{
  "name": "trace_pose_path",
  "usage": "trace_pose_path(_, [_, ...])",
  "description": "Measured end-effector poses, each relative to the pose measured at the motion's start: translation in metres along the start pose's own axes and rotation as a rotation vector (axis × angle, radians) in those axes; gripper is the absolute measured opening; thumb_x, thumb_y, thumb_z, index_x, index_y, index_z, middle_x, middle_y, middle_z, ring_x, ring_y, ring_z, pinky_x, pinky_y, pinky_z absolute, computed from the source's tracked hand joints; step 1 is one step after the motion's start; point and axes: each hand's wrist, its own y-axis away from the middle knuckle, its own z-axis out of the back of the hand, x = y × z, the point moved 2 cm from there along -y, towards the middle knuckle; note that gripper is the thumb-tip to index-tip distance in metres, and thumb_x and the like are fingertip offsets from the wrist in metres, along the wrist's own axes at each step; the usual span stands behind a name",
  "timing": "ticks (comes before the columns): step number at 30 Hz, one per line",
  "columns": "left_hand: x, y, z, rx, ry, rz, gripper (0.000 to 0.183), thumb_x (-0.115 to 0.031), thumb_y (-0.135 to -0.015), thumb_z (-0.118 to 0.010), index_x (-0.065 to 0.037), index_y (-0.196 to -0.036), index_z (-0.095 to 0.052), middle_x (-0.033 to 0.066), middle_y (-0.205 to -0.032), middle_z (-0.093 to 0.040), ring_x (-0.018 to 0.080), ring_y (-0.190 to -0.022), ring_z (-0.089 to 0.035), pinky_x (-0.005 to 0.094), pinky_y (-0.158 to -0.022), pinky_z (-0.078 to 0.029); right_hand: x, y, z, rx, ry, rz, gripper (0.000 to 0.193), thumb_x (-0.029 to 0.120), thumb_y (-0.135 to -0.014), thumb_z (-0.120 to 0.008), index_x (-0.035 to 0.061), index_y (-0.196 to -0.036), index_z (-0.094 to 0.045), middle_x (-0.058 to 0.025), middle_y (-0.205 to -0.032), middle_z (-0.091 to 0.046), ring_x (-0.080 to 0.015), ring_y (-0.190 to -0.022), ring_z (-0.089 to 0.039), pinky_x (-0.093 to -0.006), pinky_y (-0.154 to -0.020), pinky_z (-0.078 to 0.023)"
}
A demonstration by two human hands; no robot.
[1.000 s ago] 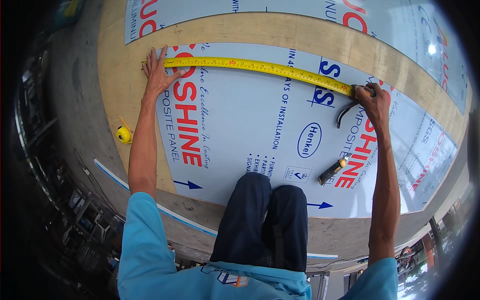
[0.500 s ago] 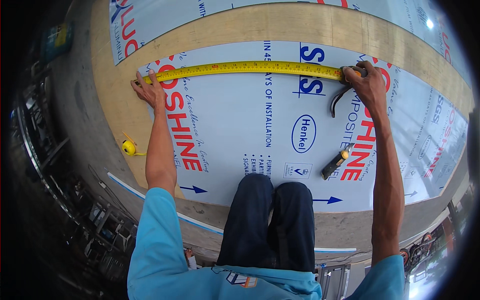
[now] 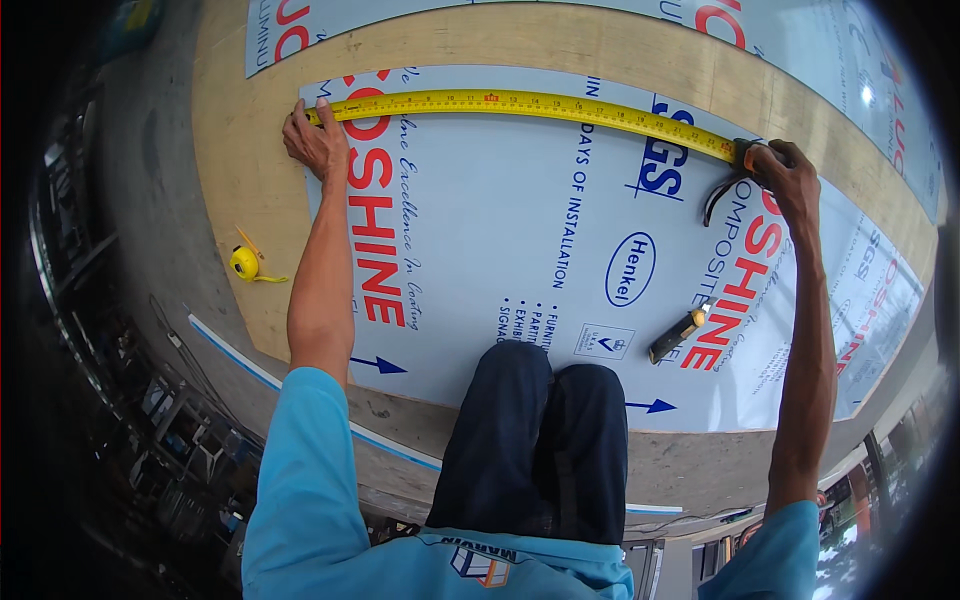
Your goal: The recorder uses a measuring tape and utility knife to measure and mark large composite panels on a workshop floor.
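Stretching a long tape measure point(image 3: 545, 104) with a yellow blade across the upper part of a pale, printed panel point(image 3: 480, 220). Pinching the blade's end between thumb and fingers of the left hand point(image 3: 318, 145), near the panel's left edge. Gripping the dark case point(image 3: 742, 153) in curled fingers of the right hand point(image 3: 790, 178), toward the panel's upper right, with a black strap point(image 3: 712, 205) curving below. Working above a utility knife point(image 3: 677, 336) lying on the panel between right forearm and knees. Reaching past a compact yellow tape point(image 3: 244, 263) lying on the plywood board point(image 3: 230, 150) at left. Facing another printed panel point(image 3: 810, 60) beyond bare plywood.
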Motion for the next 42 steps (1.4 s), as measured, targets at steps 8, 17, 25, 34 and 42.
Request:
trace_pose_path(8, [0.005,-0.005,0.002,0.004,-0.061,-0.023,0.06,-0.055,-0.091,-0.042,-0.009,-0.128,-0.052,0.0187,-0.129,-0.044,0.033,-0.12,-0.04,0.0484,-0.102,-0.027,-0.033,0.023,-0.006,0.044,-0.033,-0.025,0.052,0.042,-0.076,-0.065,-0.0015,-0.104,-0.065,-0.0199,-0.092,-0.066,-0.0254,-0.079,-0.067,-0.0329,-0.068,-0.055])
trace_pose_path(17, [-0.165,0.138,0.008,0.353,0.24,-0.607,0.053,-0.044,-0.094,-0.046,-0.012,-0.136,-0.043,0.01,-0.142,-0.039,0.0288,-0.136,-0.026,0.051,-0.113,-0.011,-0.047,0.022,-0.012,-0.215,-0.005,0.001,0.056,0.047,-0.075,-0.066,0.0004,-0.107,-0.065,-0.0208,-0.099,-0.062,-0.0271,-0.086,-0.065,-0.0352,-0.07,-0.054])
trace_pose_path(25, [-0.316,0.223,-0.001,0.463,0.298,-0.784,0.052,-0.04,-0.091,-0.051,-0.013,-0.135,-0.041,0.0069,-0.135,-0.039,0.0252,-0.13,-0.03,0.0465,-0.112,-0.019,-0.038,0.038,-0.029,-0.344,-0.011,0.019,0.08,0.059,-0.077,-0.066,0.0041,-0.132,-0.046,-0.0275,-0.121,-0.047,-0.0366,-0.104,-0.057,-0.0447,-0.083,-0.051])
trace_pose_path(34, [-0.333,0.223,-0.001,0.365,0.358,-0.775,0.04,-0.026,-0.09,-0.055,-0.01,-0.127,-0.051,0.0075,-0.123,-0.05,0.0256,-0.12,-0.041,0.0459,-0.105,-0.028,-0.136,0.255,-0.113,-0.082,-0.045,-0.498,0.095,0.042,-0.075,-0.073,-0.0072,-0.139,-0.024,-0.0336,-0.121,-0.049,-0.0395,-0.104,-0.057,-0.044,-0.091,-0.045])
trace_pose_path(42, [-0.326,0.209,-0.004,0.324,0.369,-0.796,0.032,-0.012,-0.085,-0.058,-0.007,-0.117,-0.057,0.0081,-0.113,-0.056,0.0231,-0.11,-0.046,0.0431,-0.098,-0.033,-0.04,0.248,-0.106,-0.064,-0.461,-0.59,0.056,0.021,-0.088,-0.049,-0.0018,-0.136,-0.032,-0.0194,-0.094,-0.056,-0.024,-0.076,-0.06,-0.0351,-0.069,-0.053])
